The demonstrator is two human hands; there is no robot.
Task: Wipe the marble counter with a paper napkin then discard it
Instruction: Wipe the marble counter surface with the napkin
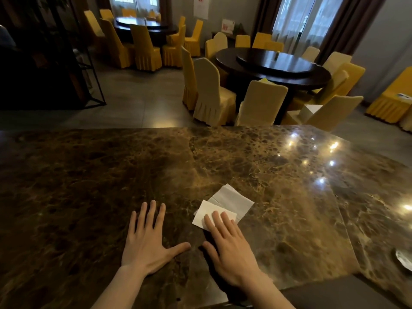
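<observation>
A white paper napkin lies partly unfolded on the brown marble counter, just right of centre near the front. My right hand lies flat with its fingertips pressing on the napkin's near corner; the fingers are spread, not gripping. My left hand rests palm down on the bare marble to the left of the napkin, fingers apart, holding nothing.
Beyond the counter's far edge stand round dark dining tables ringed by yellow-covered chairs. A small metal dish sits at the counter's right edge. A seam in the marble runs diagonally on the right.
</observation>
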